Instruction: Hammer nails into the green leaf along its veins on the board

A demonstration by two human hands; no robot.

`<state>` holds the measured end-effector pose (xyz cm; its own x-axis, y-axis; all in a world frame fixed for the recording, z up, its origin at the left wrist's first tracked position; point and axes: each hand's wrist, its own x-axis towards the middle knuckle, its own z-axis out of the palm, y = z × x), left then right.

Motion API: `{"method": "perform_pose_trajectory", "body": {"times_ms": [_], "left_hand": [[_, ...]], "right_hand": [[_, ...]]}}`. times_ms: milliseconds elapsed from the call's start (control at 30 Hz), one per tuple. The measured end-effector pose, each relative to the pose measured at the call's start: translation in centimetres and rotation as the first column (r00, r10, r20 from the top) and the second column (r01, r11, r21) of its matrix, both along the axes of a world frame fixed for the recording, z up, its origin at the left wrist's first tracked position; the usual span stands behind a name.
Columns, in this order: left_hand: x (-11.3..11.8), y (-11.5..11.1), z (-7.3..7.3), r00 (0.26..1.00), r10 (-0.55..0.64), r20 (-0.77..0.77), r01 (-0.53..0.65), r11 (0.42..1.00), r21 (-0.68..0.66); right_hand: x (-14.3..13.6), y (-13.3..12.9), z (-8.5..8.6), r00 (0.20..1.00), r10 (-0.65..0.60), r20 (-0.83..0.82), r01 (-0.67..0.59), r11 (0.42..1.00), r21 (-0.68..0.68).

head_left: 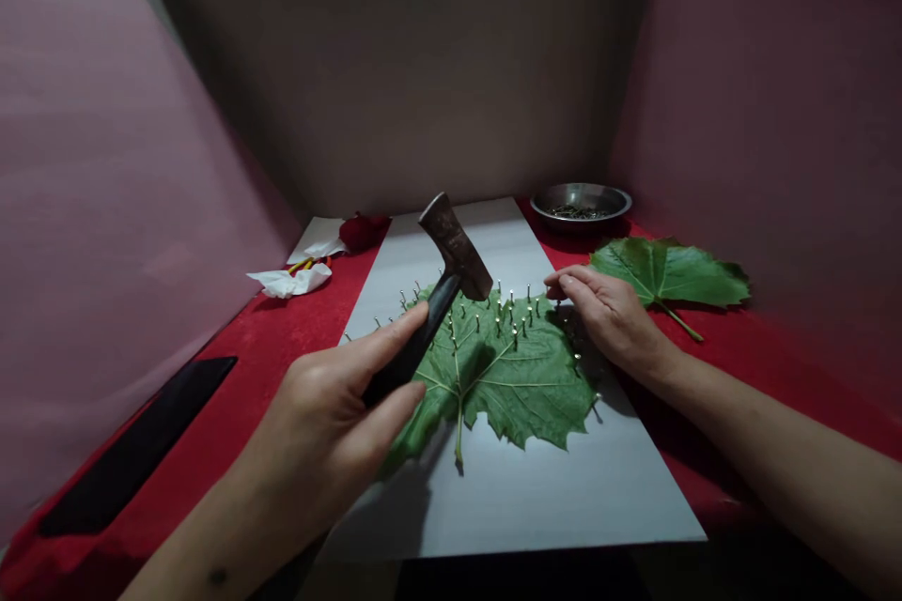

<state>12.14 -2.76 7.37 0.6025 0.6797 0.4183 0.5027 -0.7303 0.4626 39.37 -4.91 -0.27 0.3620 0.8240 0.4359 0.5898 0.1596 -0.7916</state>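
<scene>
A hammer [457,249] with a dark handle is gripped in my left hand [331,423], its metal head raised over a large green leaf [521,385]. That leaf lies on a white board [564,498], with its stem pointing toward me. Several nails [514,335] stand upright in the leaf, mostly across its far half, and a few more are along its edges. My right hand [610,315] is closed in a pinch at the leaf's far right edge. Whatever lies between its fingertips is too small to make out; a nail shows just below them.
A metal bowl [581,204] of nails stands at the back right. A second leaf [669,272] lies on the red cloth [303,347] to the right. At left are crumpled white tissue [292,282], a round red object [361,232] and a black strip [141,441]. Walls enclose the sides and back.
</scene>
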Motion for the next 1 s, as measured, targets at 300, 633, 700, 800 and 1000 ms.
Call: {"method": "perform_pose_trajectory", "body": {"times_ms": [300, 633, 700, 800, 1000], "left_hand": [[-2.6, 5.2, 1.5, 0.926, 0.274, 0.26, -0.097, 0.838, -0.537], [-7.1, 12.1, -4.4, 0.71, 0.441, 0.549, 0.228, 0.593, -0.772], [-7.4, 12.6, -4.9, 0.691, 0.441, 0.573, 0.289, 0.559, -0.777], [-7.5, 13.0, -5.3, 0.676, 0.448, 0.585, 0.349, 0.505, -0.79], [-7.1, 13.3, -5.9, 0.666, 0.467, 0.582, 0.378, 0.461, -0.803]], "right_hand": [[1.8, 0.7, 2.1, 0.996, -0.068, 0.062, 0.066, 0.998, 0.02], [13.1, 13.3, 4.9, 0.829, -0.23, 0.509, 0.469, 0.783, -0.409], [14.1, 14.9, 4.6, 0.851, -0.19, 0.49, 0.46, 0.719, -0.521], [15.0, 16.4, 4.2, 0.879, -0.147, 0.453, 0.429, 0.657, -0.62], [16.2, 17.9, 3.7, 0.903, -0.258, 0.344, 0.403, 0.785, -0.47]]}}
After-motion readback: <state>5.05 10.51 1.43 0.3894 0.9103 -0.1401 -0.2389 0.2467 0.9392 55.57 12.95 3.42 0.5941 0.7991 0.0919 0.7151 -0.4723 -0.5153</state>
